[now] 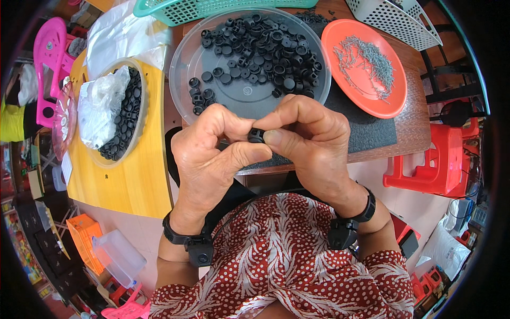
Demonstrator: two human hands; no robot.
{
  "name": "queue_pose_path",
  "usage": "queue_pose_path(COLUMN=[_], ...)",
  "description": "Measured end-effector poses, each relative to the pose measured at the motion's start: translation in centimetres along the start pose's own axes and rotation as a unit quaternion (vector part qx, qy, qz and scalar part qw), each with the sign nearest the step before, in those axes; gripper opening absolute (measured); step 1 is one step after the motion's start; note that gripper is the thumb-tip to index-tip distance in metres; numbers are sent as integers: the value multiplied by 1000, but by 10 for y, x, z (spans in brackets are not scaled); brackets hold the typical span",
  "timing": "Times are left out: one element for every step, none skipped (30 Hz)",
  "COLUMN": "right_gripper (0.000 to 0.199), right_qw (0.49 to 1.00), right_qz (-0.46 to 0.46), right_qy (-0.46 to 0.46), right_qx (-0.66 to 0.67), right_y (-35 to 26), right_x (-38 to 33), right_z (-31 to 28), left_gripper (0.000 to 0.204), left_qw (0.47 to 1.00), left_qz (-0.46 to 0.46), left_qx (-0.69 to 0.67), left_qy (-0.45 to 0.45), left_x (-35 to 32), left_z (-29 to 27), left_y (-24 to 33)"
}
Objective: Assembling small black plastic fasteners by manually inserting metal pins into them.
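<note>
Between my 2 hands I pinch a small black ring-shaped part (256, 135), round and ribbed, just above the near edge of the counter (414, 127). My left hand (212, 154) and right hand (308, 138) have their fingers clamped on it from both sides. Behind it sits a clear round tray (183, 69) of the same black parts, beside an orange plate (393, 101) of small metal pins. I cannot tell which way the part's axis points.

Black ring (256, 135) between both hands (260, 146)
</note>
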State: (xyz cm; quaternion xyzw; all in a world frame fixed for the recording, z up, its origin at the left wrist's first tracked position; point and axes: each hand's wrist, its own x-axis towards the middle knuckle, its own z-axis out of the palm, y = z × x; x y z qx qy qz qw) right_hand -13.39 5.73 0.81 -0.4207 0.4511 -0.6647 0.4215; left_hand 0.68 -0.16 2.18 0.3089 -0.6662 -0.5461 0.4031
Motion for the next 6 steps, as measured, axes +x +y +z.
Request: queue_pose_path(right_gripper=[18, 18, 18, 18, 18, 18], right_qw=[1000, 998, 998, 998, 997, 997], right_qz=[23, 47, 47, 54, 60, 49], right_qy=[-1, -2, -1, 1, 4, 2], right_qx=[17, 35, 34, 44, 55, 54], right_y=[-2, -3, -4, -4, -4, -3], right_x=[0, 0, -1, -1, -1, -2], right_z=[0, 1, 1, 2, 2, 1], left_gripper=[28, 30, 30, 31, 31, 30], left_qw=[999, 997, 997, 995, 993, 991], left_qz=[29, 57, 57, 74, 90, 101], left_qx=[30, 59, 59, 67, 75, 85], left_qy=[-6, -12, -12, -15, -17, -27], left_x=[0, 1, 1, 2, 2, 4], left_z=[-2, -4, -4, -4, -4, -6], left_y=[-2, -4, -6, -8, -10, -13])
